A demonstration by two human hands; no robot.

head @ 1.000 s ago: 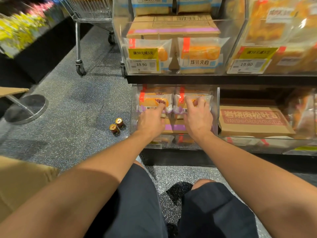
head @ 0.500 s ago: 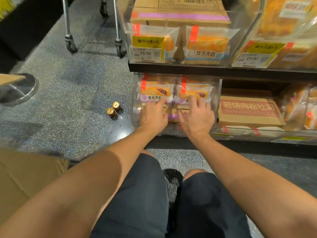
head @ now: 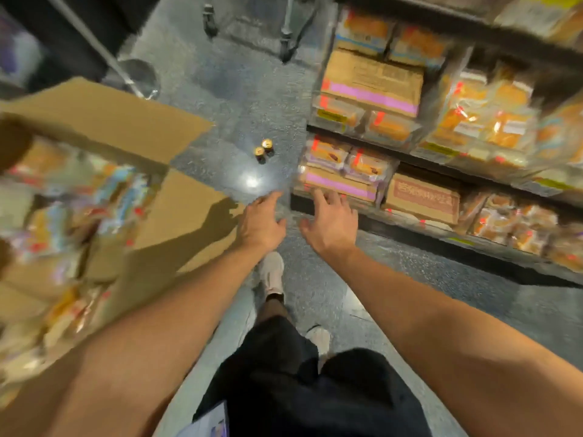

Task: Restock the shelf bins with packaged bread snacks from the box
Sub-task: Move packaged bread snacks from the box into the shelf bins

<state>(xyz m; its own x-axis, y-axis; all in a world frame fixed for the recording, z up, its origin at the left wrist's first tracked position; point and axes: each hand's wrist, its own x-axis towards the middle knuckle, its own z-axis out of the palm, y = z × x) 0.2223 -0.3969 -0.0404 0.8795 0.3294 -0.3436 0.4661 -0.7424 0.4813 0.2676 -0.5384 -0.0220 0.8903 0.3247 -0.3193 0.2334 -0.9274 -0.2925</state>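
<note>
At the far left an open cardboard box (head: pixel 176 212) sat on the floor, its flaps spread, with a blurred heap of packaged bread snacks (head: pixel 63 209) inside; their number could not be told. Past it two small gold-topped cans (head: pixel 263 147) stood touching on the speckled floor (head: pixel 220 99). In the middle both hands were empty and a little apart: the left hand (head: pixel 261 223) with fingers straight, over the box flap's edge, the right hand (head: pixel 328 223) with fingers spread and loosely bent, just in front of the lowest shelf bin (head: pixel 340 181). That clear bin held two snack packs (head: pixel 347 160) side by side on one pink-taped carton (head: pixel 339 184). To its right lay one brown carton with red print (head: pixel 422 198), then more bread packs, too blurred to count.
</note>
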